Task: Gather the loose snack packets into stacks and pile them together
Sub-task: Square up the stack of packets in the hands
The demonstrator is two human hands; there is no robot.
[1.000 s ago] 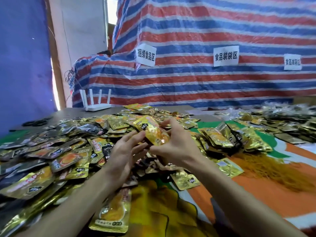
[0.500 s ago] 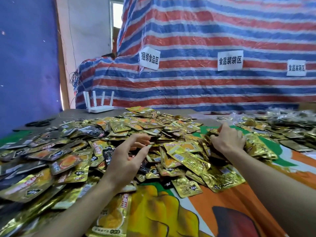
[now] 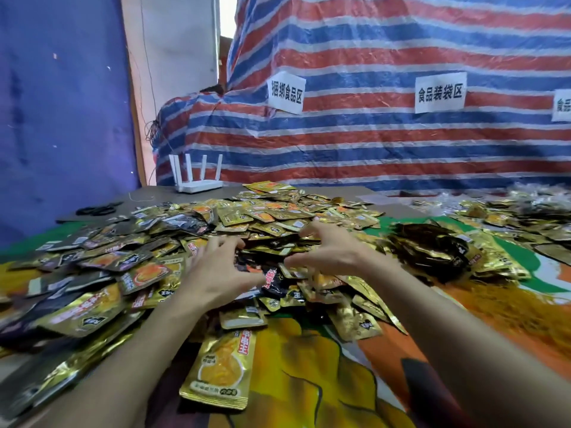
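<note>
Reaching into the middle of the table (image 3: 309, 375), which is covered with an orange, green and yellow printed cloth, the left hand (image 3: 216, 273) and the right hand (image 3: 327, 256) are held low over the heap of loose gold foil snack packets (image 3: 265, 217). Both hands are spread, with fingers bent like rakes and thumbs turned toward each other. Nothing is pinched or enclosed by either. Whether the fingertips already touch the foil cannot be told. The posture is judged to be that of a scoop: a clutch of packets lies between the two palms, and it can be pressed together from both sides only if the fingers are kept wide.

The packets are small flat sachets of crinkled, shiny gold foil. Some are darker or black-faced, and many are printed with an orange picture and red lettering. They are strewn overlapping at every angle from the left edge across the middle to the far edge, so few edges are aligned. One single gold sachet with a yellow picture (image 3: 219, 369) lies apart near the near edge, between the forearms. Toward the right edge a gathered mound of gold packets (image 3: 432, 251) is seen, well apart from the hands. It is judged to be where finished stacks are piled. Much of the task is judged to remain, since most packets are loose.
</note>
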